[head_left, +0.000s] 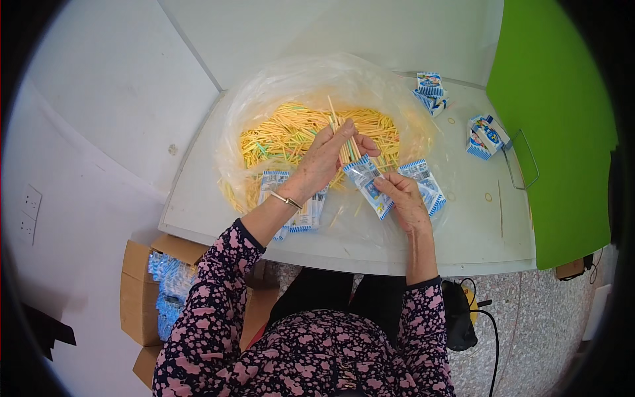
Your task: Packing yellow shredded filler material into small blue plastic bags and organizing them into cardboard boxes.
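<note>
Your left hand (323, 159) grasps a bundle of sticks (348, 151), your right hand (406, 200) pinches a blue-and-white packet (366, 184); align the stick ends squarely with its upper edge.

1. From here it looks like a packing corner in a small workshop; a white table (483, 241) stands between a pale wall (99, 79) and a green panel (562, 132);
2. a big clear bag (291, 83) holds loose yellow sticks (284, 135) in bulk; small blue-and-white packets (430, 85) lie around it;
3. below, an open cardboard box (137, 284) is filled with blue wrappers (170, 281); the floor (522, 324) is plain speckled stone.
</note>
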{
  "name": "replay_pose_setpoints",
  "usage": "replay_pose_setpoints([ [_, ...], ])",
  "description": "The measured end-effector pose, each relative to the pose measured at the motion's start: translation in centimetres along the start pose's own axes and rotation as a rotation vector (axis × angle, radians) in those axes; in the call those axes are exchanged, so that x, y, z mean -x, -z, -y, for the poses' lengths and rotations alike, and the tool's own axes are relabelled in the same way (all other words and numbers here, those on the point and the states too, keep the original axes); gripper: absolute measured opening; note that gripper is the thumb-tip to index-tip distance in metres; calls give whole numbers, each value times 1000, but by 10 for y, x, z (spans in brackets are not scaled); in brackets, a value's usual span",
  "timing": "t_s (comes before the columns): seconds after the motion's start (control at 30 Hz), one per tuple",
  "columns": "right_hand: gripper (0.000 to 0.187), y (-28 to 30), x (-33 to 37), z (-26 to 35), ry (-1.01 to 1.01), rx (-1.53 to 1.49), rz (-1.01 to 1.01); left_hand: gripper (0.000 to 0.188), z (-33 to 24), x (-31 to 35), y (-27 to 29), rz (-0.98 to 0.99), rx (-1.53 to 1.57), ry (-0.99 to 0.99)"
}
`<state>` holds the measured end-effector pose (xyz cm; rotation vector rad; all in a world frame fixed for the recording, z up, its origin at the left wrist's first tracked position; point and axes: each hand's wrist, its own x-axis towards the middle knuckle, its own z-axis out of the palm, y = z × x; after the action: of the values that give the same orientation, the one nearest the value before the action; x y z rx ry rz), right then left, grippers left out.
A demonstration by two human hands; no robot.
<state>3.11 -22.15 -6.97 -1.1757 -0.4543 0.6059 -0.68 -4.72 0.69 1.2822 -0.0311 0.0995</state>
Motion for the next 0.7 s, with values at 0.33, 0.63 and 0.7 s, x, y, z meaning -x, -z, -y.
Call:
replay_pose_setpoints([
  [0.33,16,-4,-1,-2,-17,92,67,41,3,-4,-3,136,-301,-39],
  [0.63,19,-7,-4,-7,72,-46,-47,38,23,0,-7,33,-241,-169],
  [0.7,20,-7,-4,-7,85,-29,-62,35,22,-3,-3,64,-264,-178],
])
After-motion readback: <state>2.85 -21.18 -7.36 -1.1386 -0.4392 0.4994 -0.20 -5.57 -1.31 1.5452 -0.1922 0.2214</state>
